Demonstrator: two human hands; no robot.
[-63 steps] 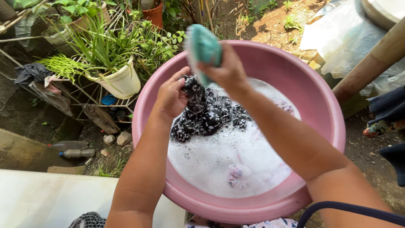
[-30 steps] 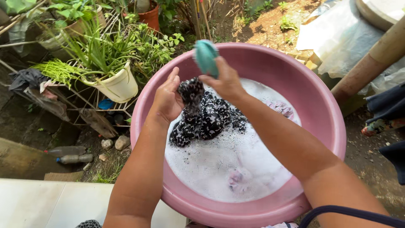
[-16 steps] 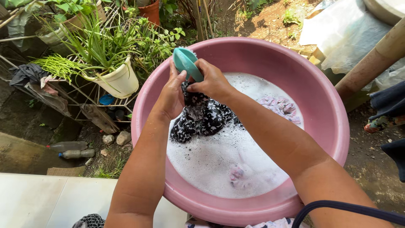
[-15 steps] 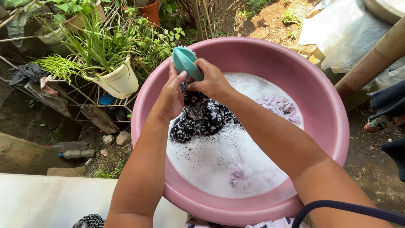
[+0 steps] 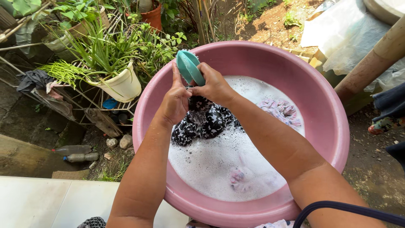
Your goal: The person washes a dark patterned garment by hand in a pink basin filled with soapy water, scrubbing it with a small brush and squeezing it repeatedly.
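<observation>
Now right hand [image 5: 214, 86] presses brush [image 5: 189, 67] onto cloth [image 5: 204, 120].

Your pink basin [image 5: 329, 126] holds soapy water [image 5: 211, 164], with the black-and-white cloth [image 5: 202, 122] and a pink cloth [image 5: 280, 112] lying in it. Beside it, two plastic bottles [image 5: 78, 154] lie on the ground [image 5: 371, 169].

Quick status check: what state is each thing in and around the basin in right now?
Pink basin: holds foamy water.
Black-and-white cloth: wet, bunched, partly lifted out.
Teal brush: pressed on the cloth.
Left hand: gripping the cloth.
Right hand: gripping the brush.
Pink cloth: lying in the foam.
Plastic bottles: lying on the ground.
</observation>
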